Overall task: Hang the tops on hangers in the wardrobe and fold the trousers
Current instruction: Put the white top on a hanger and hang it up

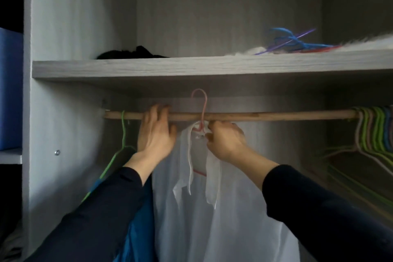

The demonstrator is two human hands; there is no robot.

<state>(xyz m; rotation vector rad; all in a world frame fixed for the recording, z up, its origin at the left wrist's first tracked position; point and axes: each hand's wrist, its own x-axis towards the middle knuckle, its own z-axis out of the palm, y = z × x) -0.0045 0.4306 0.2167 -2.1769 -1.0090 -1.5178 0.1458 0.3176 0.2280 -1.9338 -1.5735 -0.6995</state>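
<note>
Progress — shiny blue top (138,229) hung left | right hand (225,142) grips pink wire hanger (203,108) bearing white sheer top (212,229), hook looks unseated | left hand (155,136) flat on wooden rail (276,116) | trousers — unseen

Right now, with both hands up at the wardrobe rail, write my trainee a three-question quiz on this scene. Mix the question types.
1. True or false: the white sheer top hangs on a green wire hanger.
2. The left hand rests on: A the wooden rail; B the grey shelf; C the blue box.
3. Fill in: the bunch of empty hangers sits at the rail's ____ end.
Key: 1 false, it is on a pink wire hanger; 2 A; 3 right.
</note>
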